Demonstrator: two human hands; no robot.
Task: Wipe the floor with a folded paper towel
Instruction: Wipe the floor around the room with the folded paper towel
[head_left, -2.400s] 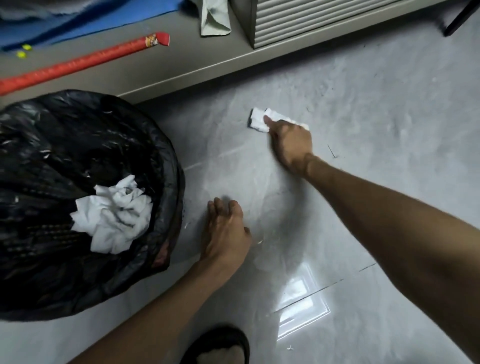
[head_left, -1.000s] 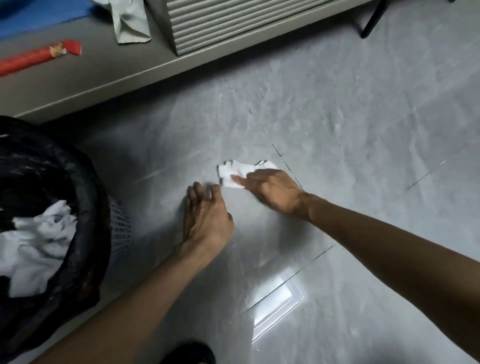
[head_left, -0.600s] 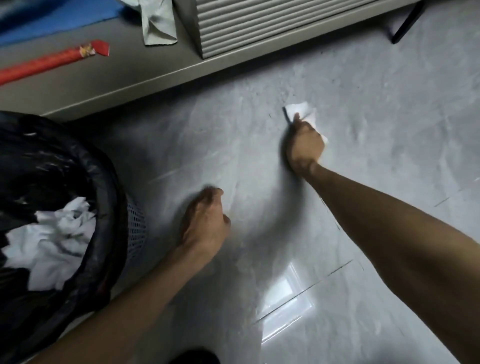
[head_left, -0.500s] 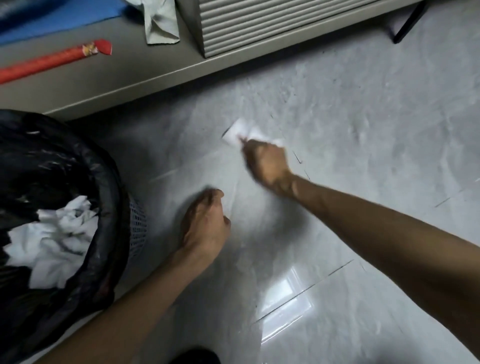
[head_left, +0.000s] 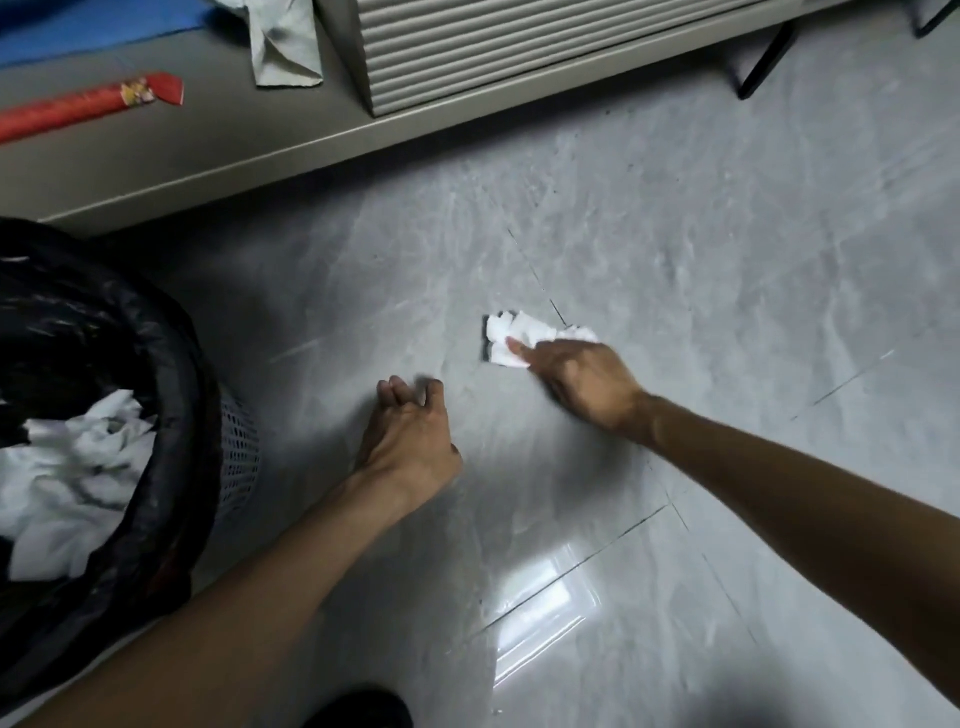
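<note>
1 paper towel (head_left: 511, 338) on floor (head_left: 727, 260); R hand (head_left: 587, 387) presses it w/ straight fingers. L hand (head_left: 410, 436) loose, holds nothing. 1 bin (head_left: 171, 364).

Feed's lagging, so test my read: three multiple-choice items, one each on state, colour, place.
1. The right hand is: A empty, B pressing the paper towel to the floor, C lifting it clear.
2. The tube on the ledge is: A green, B yellow, C red.
3. The black-lined bin sits: A left of the left hand, B right of it, C on the ledge.

B: its fingers rest on the paper towel, which lies on the floor.
C: it is plainly red.
A: the bin fills the left edge.
</note>
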